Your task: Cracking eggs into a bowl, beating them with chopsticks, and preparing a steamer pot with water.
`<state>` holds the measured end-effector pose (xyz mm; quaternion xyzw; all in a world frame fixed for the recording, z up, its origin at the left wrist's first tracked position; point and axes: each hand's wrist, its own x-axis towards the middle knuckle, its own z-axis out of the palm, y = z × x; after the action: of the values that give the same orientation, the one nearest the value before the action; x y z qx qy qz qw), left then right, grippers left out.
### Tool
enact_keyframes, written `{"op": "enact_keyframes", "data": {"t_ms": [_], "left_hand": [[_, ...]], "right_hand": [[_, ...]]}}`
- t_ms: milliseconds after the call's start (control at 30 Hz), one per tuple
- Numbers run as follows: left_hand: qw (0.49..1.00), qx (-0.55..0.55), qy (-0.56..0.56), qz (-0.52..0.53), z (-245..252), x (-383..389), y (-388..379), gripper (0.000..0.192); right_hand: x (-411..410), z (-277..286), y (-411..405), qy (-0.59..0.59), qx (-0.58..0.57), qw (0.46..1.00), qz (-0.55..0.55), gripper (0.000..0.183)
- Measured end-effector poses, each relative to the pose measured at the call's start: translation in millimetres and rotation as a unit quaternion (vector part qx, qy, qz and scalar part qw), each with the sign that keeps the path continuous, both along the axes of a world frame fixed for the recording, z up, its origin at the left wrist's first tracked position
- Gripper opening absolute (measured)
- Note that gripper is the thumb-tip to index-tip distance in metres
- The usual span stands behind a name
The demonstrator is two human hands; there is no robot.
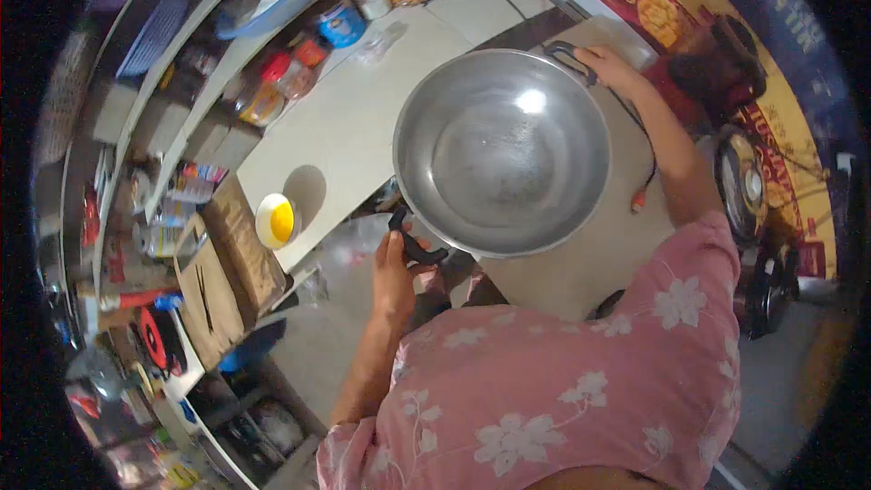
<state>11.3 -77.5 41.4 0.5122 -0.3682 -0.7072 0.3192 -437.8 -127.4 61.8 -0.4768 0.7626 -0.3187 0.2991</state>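
A large round metal wok point(503, 156) with two black side handles is held up in front of me, its shiny inside facing the camera. My left hand point(396, 262) grips the black handle at its lower left. The handle at the upper right is in my right hand point(616, 71). Left of the wok, a small white bowl point(275, 220) with something yellow in it stands near the edge of the white tiled counter point(340, 129).
Jars with red lids point(289, 75) and a blue container point(342, 25) line the counter's back. A brown paper bag point(218, 279) stands beyond the bowl. A cable with a red end point(638, 200) hangs right of the wok. Loaded shelves rise at left.
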Motion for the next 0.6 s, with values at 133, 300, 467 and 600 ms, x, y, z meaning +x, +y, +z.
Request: {"op": "enact_keyframes", "data": {"t_ms": [133, 300, 467, 600], "left_hand": [[0.999, 0.013, 0.026, 0.013, -6.2, 24.6, -7.3, 0.035], [0.998, 0.025, 0.058, 0.021, 4.4, 60.8, -13.5, 0.034], [0.988, 0.044, 0.148, 0.005, 6.2, 108.9, -29.9, 0.033], [0.981, 0.057, 0.184, 0.013, 9.1, 158.9, -51.0, 0.033]], "right_hand": [[18.4, 11.6, -3.3, -0.011, 0.004, 1.0, 0.024, 0.032], [74.8, 60.9, -4.7, 0.012, -0.014, 1.0, -0.01, 0.028], [94.7, 67.4, -13.4, 0.139, -0.09, 0.982, 0.092, 0.034], [171.3, 96.0, -32.5, 0.062, -0.002, 0.996, 0.061, 0.038]]}}
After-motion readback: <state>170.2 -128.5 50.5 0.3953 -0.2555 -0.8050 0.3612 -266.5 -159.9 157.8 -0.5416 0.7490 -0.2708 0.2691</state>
